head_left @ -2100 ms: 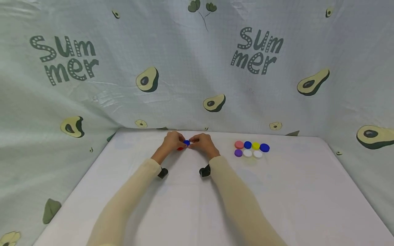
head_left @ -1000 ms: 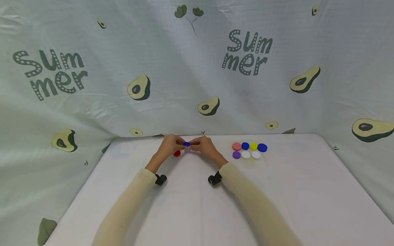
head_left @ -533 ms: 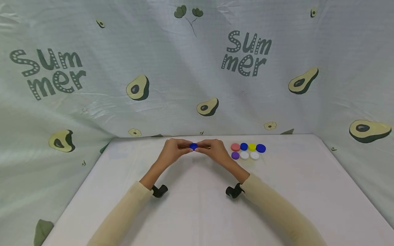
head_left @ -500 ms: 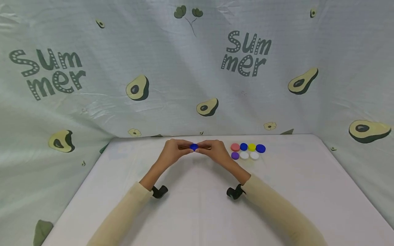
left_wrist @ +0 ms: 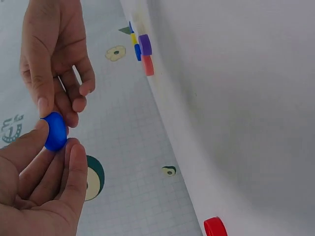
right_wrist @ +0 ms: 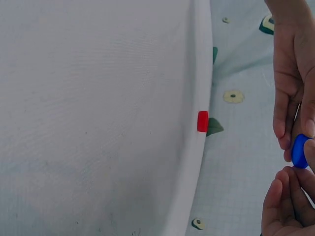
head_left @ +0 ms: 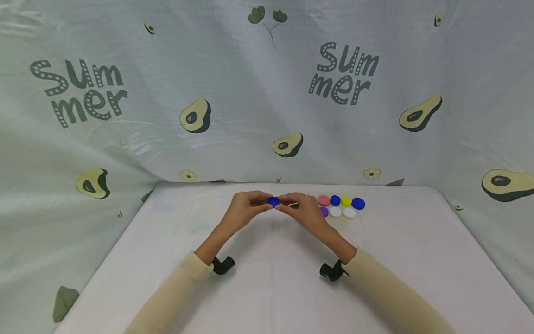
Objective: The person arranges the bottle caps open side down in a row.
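Both hands hold one blue bottle cap (head_left: 273, 202) between them, raised over the back of the white table. My left hand (head_left: 243, 211) pinches its left side between thumb and fingers, and my right hand (head_left: 308, 213) pinches the right side. In the left wrist view the blue cap (left_wrist: 56, 132) stands on edge, its round face showing. A red bottle cap (right_wrist: 203, 121) lies on the table near its back edge, hidden behind my left hand in the head view.
Two short rows of caps lie to the right of my hands: a pink cap (head_left: 323, 200), two blue caps, a yellow cap (head_left: 346, 201), a purple cap (head_left: 324, 212) and two white caps (head_left: 349, 213). A printed curtain (head_left: 233, 153) hangs behind the table (head_left: 271, 287).
Both hands have moved rightward and toward me with the blue cap, away from the red cap. The red cap, seen earlier in the head view, is now hidden there.
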Tool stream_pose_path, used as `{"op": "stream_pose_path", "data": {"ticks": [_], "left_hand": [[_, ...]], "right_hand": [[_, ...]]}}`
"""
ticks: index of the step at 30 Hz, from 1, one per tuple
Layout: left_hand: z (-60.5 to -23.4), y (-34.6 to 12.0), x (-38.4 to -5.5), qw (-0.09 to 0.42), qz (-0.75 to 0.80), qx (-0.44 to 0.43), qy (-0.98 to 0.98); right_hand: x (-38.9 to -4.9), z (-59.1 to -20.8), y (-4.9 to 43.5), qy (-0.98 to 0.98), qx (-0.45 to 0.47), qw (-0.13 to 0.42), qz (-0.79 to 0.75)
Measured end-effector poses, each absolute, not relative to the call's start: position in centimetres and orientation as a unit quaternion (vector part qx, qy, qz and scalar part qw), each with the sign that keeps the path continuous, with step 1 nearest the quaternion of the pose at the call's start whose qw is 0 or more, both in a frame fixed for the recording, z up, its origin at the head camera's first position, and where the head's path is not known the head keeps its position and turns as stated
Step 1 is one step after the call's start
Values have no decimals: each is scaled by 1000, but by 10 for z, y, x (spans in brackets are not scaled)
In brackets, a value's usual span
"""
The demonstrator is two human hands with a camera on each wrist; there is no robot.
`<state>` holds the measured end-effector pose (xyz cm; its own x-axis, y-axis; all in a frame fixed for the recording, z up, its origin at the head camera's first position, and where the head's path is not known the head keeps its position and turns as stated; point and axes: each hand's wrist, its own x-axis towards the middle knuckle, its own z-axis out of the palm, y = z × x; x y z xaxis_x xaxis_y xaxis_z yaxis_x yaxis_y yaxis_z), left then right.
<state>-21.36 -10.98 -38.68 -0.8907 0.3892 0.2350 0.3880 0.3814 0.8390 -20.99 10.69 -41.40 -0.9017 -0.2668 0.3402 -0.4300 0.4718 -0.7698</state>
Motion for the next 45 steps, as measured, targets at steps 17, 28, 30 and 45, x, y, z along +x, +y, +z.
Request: {"op": "stream_pose_path", "data": {"ticks": [17,28,30,45], "left_hand": [[-396,-91,-208,-3,521,225,823],[-397,-70,-204,-37,520,288,803],[-397,-67,-203,-30,526,285,801],[-397,-42,-206,-5,535,319,782]], "right_hand": [[-193,-414,127,-853,288,224,373],[-187,-402,147,-863,281,232,349],[-186,-402,150,-868,286,234,333],[-182,-397,179,-862,300,253,321]]}}
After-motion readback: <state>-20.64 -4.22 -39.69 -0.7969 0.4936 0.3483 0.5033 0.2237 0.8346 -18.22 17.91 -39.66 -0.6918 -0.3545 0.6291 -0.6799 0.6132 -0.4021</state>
